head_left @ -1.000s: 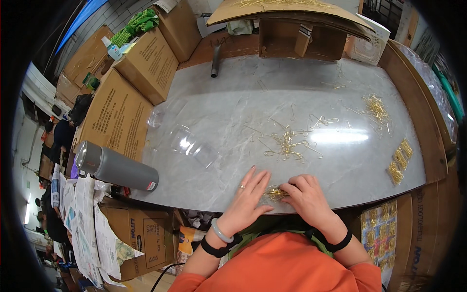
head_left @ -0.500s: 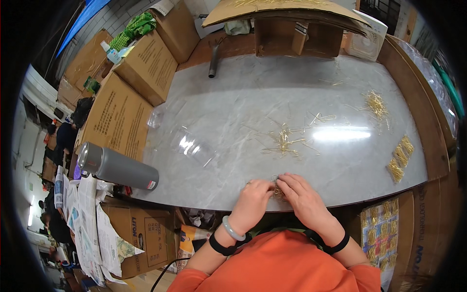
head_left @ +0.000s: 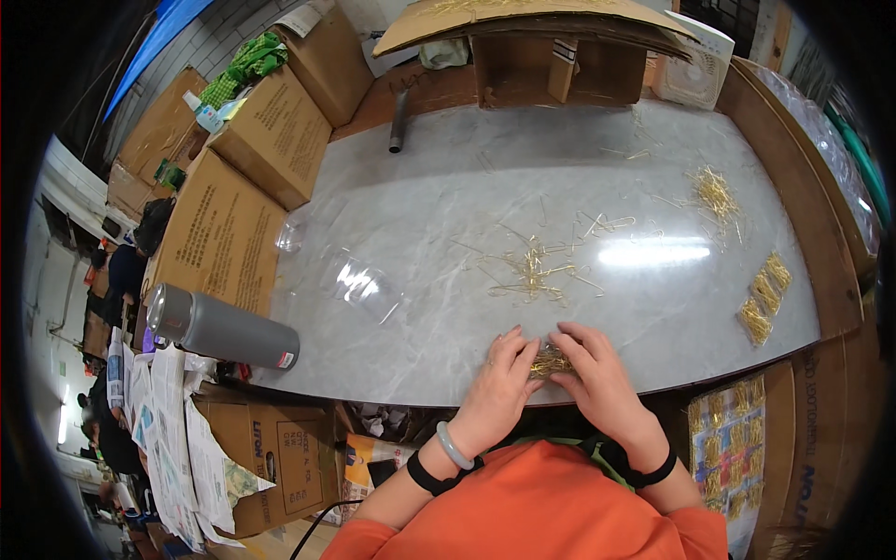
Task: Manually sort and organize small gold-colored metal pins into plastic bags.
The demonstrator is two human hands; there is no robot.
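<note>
Close to the table's front edge, a small bundle of gold wire hooks (head_left: 552, 362) lies between my two hands. My left hand (head_left: 497, 381) grips its left end with bent fingers. On the other end, the fingers of my right hand (head_left: 597, 378) close around the bundle. Beyond my hands is a loose, tangled pile of gold hooks (head_left: 532, 274), with single hooks scattered to its right. Another heap of hooks (head_left: 714, 194) sits farther back at the right. Several packed bundles of hooks (head_left: 765, 299) lie in a row near the right edge.
A grey bottle (head_left: 229, 327) lies on its side at the left, near a clear plastic container (head_left: 362, 285). Cardboard boxes (head_left: 219, 233) line the left side. At the back are a dark metal tube (head_left: 399, 121), an open cardboard box (head_left: 513, 73) and a white fan (head_left: 693, 70).
My hands have moved slightly apart, and more of the gold hook bundle shows between them. The right fingers have spread a little. The whole view has shifted slightly.
</note>
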